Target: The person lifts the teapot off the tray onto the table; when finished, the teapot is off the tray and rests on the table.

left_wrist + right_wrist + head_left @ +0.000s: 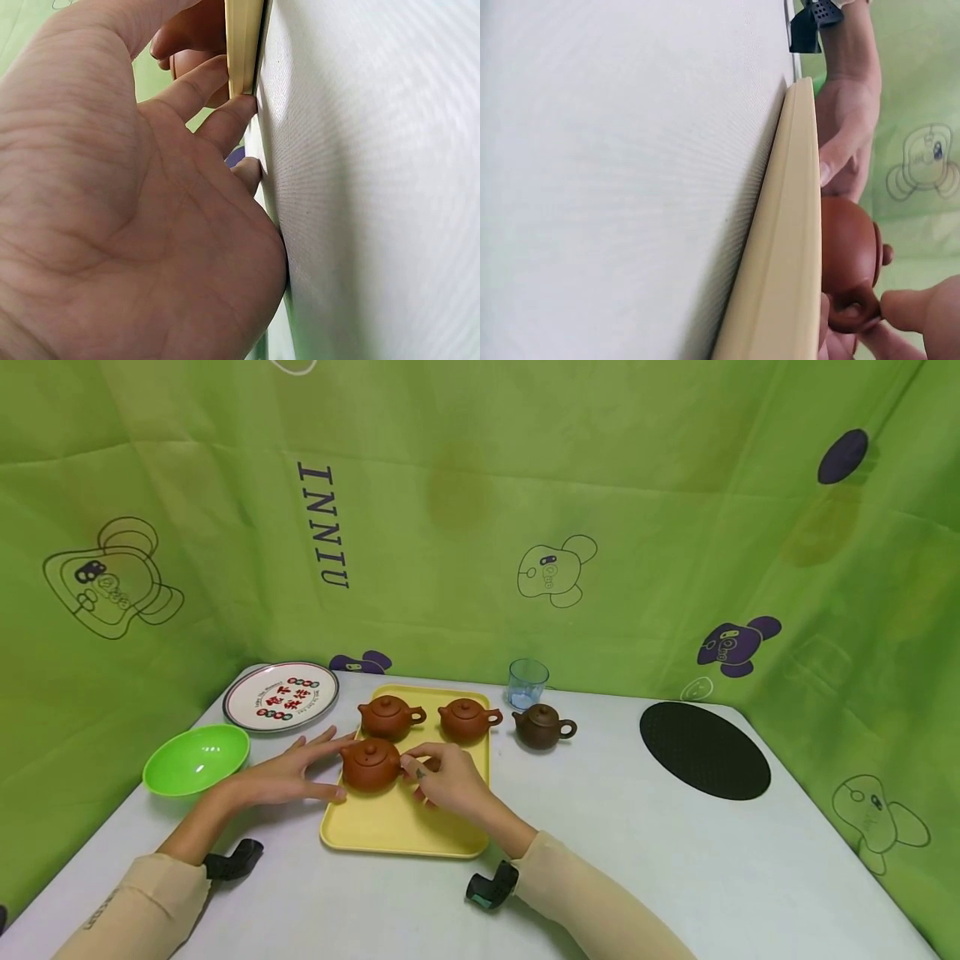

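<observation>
The teapot point(371, 764) stands at the near left of the yellow tray point(405, 827), cradled between the open left hand point(288, 774) and the right hand point(448, 779), whose fingers pinch its handle. It is best kept level and lifted evenly.

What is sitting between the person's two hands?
A reddish-brown teapot on the yellow tray. The head view shows the left hand and right hand on either side of it.
</observation>
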